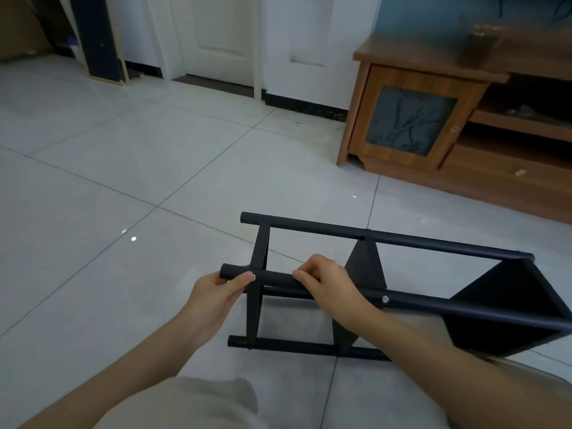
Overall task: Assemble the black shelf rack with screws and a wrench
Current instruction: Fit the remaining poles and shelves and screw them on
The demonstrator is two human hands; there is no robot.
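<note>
The black shelf rack (402,239) lies on its side on the white tiled floor, its round posts running left to right. Black shelf panels sit between the posts at the middle and at the right end. A silver screw head (385,299) shows on the near upper post. My left hand (216,294) grips the left end of that post, thumb on top. My right hand (325,281) grips the same post just to the right, fingers curled over it. No wrench is in sight.
A wooden TV cabinet (414,119) with a dark glass door stands at the back right. White doors (216,35) and a dark upright panel (93,35) line the far wall. My knee in light grey cloth (198,404) fills the bottom edge.
</note>
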